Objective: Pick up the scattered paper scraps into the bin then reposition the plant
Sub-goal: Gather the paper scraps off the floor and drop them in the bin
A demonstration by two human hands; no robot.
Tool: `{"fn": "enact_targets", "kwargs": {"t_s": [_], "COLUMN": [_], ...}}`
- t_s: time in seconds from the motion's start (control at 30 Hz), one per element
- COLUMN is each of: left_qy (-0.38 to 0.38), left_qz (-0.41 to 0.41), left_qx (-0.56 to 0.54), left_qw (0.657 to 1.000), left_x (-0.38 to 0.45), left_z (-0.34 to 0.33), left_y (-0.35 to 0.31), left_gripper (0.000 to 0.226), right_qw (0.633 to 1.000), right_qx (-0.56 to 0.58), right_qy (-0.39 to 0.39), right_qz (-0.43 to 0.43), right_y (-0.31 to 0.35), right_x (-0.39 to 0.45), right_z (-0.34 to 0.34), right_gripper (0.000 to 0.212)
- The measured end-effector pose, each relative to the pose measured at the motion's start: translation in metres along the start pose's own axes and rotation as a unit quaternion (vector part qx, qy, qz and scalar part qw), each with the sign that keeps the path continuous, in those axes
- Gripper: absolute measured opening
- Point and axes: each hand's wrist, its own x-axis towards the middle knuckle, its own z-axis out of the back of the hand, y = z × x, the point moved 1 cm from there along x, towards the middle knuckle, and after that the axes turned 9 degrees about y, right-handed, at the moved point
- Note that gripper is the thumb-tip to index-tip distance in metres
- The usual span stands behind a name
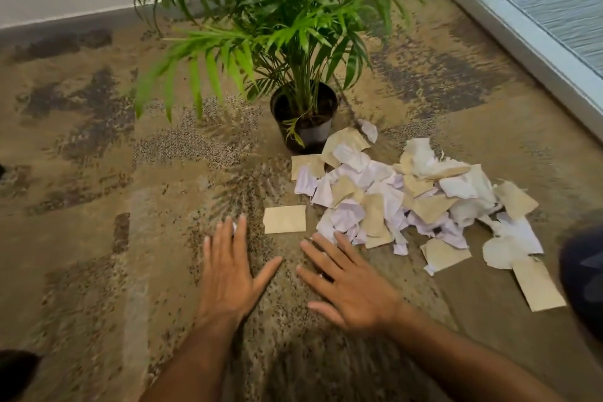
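Scraps (401, 202): I see the heap ahead-right of my hands, stretching rightward.
Nearer: right hand (349, 284), fingertips at its edge.
Hands: left hand (228, 274) and right both flat, fingers spread, holding nothing.

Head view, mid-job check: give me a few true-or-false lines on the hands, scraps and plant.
1. Both hands lie flat and open over the carpet. True: left hand, right hand.
2. The paper scraps are heaped to the right of the plant pot. True.
3. The plant has tipped over. False: it stands upright.
4. The right hand grips a brown scrap. False: it holds nothing.
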Motion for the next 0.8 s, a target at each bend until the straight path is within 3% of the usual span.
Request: {"fn": "enact_targets", "kwargs": {"t_s": [0.17, 0.33, 0.53, 0.7, 0.8], "left_qy": [0.012, 0.039, -0.001, -0.028, 0.016], "left_qz": [-0.090, -0.167, -0.265, -0.324, -0.325], "left_qx": [0.022, 0.012, 0.047, 0.149, 0.187], "left_qw": [0.996, 0.985, 0.963, 0.934, 0.927], "left_x": [0.025, 0.046, 0.066, 0.089, 0.107], "left_z": [0.002, 0.000, -0.010, -0.001, 0.006], "left_y": [-0.027, -0.058, -0.093, -0.104, -0.114], "left_gripper": [0.109, 0.126, 0.099, 0.088, 0.079], "right_qw": [0.980, 0.950, 0.926, 0.920, 0.905], "right_qx": [-0.002, 0.034, 0.122, 0.141, 0.169], "right_qy": [-0.115, -0.122, -0.120, -0.155, -0.205], "right_qz": [-0.163, -0.286, -0.337, -0.332, -0.331], "right_y": [-0.038, -0.057, -0.056, -0.058, -0.061], "right_x": [0.007, 0.006, 0.004, 0.003, 0.000], "right_z": [0.001, 0.002, 0.004, 0.005, 0.002], "right_gripper": [0.068, 0.078, 0.058, 0.044, 0.037]}}
